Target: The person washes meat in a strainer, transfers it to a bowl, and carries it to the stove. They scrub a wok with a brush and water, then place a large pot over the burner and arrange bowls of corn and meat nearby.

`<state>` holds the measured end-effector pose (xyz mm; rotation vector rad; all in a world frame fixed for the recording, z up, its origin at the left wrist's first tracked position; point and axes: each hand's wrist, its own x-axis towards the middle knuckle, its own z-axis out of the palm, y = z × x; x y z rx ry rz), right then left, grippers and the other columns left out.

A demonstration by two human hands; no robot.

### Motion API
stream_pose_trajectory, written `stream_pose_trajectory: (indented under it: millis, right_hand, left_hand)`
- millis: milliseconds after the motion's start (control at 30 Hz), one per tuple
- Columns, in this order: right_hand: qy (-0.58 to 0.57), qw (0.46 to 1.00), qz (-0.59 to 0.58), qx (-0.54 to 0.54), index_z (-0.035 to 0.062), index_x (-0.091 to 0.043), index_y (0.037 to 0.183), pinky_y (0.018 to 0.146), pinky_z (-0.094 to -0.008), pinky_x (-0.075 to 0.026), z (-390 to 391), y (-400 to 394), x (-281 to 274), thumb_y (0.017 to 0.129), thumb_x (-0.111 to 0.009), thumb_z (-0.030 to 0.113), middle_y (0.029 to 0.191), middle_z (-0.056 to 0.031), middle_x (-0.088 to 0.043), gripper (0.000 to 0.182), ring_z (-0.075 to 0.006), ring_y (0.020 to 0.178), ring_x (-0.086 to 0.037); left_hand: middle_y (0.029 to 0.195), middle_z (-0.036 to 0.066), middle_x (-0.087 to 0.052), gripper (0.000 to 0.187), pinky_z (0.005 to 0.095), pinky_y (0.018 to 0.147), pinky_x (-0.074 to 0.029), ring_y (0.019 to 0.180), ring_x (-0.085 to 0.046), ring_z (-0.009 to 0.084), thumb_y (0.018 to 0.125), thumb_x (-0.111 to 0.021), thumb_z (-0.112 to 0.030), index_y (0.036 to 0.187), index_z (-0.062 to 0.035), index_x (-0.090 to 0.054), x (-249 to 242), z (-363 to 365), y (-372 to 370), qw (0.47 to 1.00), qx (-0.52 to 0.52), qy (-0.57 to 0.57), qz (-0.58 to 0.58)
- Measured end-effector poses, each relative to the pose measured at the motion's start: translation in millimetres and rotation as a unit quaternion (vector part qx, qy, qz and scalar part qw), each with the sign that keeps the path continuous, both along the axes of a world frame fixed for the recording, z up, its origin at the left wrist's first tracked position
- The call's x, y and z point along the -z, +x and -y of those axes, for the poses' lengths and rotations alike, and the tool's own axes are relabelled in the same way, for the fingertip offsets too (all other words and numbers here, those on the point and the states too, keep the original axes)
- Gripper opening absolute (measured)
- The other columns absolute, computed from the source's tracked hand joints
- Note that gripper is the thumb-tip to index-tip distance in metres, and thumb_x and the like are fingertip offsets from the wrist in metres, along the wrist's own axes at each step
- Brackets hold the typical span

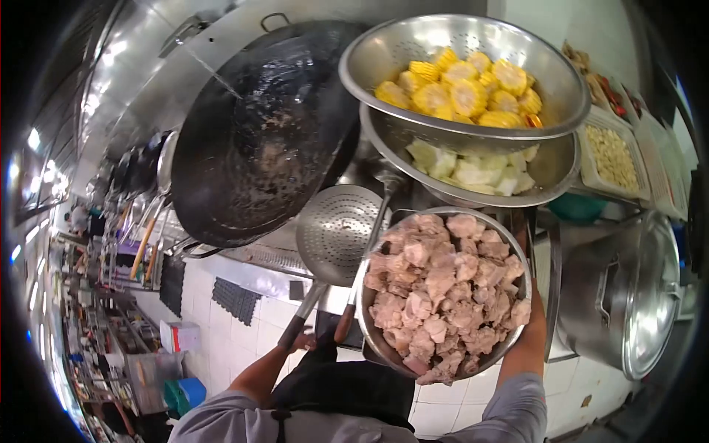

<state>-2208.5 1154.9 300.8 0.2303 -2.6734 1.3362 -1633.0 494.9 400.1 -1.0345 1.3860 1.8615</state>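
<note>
My right hand grips the right side of a round metal bowl heaped with pale, cooked-looking meat chunks; most of its fingers are hidden by the bowl. Low on the left, my left hand is closed at the dark handle end of a perforated skimmer, its fingers partly hidden. The skimmer's round head lies at the stove edge, between the bowl and a large black wok. A second long-handled tool crosses beside the skimmer; its head is hidden behind the bowl.
A colander of corn pieces sits on a metal bowl with pale green vegetable chunks. A large lidded pot stands right. Trays of ingredients line the back right. A blue bin is on the tiled floor.
</note>
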Motion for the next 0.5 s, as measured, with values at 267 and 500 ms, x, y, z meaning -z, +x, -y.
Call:
stream_pose_trajectory:
  millis: [267, 500]
  right_hand:
    - [-0.006, 0.955, 0.280, 0.096, -0.0049, -0.048, 0.145, 0.097, -0.0366, -0.049, 28, 72, -282, 0.096, -0.058, 0.030, 0.124, -0.0198, -0.067, 0.061, -0.0293, 0.108, -0.063]
    - [-0.214, 0.928, 0.272, 0.139, 0.0087, -0.048, 0.149, 0.052, -0.0329, -0.054, -5, 240, -422, 0.097, -0.064, 0.028, 0.109, -0.0081, -0.066, 0.057, -0.0163, 0.071, -0.063]
  left_hand:
    - [0.097, 0.013, -0.076, 0.055, 0.0361, 0.058, -0.056, 0.075, -0.075, 0.0230, 0.092, -0.071, -0.035, 0.136, -0.0059, -0.057, -84, 61, 92, 0.905, 0.276, -0.230, 0.228]
    - [0.076, 0.019, -0.069, 0.009, 0.0399, 0.063, -0.053, 0.070, -0.070, 0.0329, 0.086, -0.061, -0.002, 0.084, 0.0013, -0.070, -220, 133, -7, 0.719, 0.266, -0.597, -0.238]
